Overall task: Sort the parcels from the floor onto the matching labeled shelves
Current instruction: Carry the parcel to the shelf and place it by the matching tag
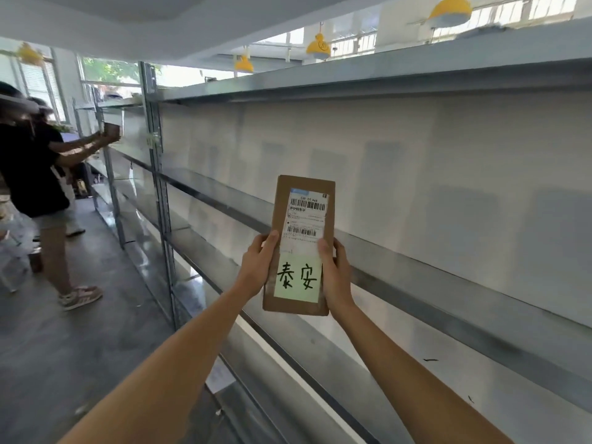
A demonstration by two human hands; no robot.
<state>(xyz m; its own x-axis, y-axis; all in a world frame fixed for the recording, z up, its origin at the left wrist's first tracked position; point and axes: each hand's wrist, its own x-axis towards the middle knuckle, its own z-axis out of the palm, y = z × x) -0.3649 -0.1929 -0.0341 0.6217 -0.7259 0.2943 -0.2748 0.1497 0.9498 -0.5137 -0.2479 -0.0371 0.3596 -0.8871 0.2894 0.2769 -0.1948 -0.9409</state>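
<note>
I hold a flat brown cardboard parcel upright in front of the metal shelves. It carries a white shipping label with barcodes and, below that, a pale green note with two handwritten black characters. My left hand grips its left edge, thumb on the front. My right hand grips the right edge the same way. The parcel's lower corners sit in my palms. Behind it runs a grey metal shelf at about chest height.
Long grey metal racking with several bare tiers fills the right side; an upright post stands to the left. Two people stand in the aisle at far left, one holding a small box at a shelf. Yellow lamps hang overhead.
</note>
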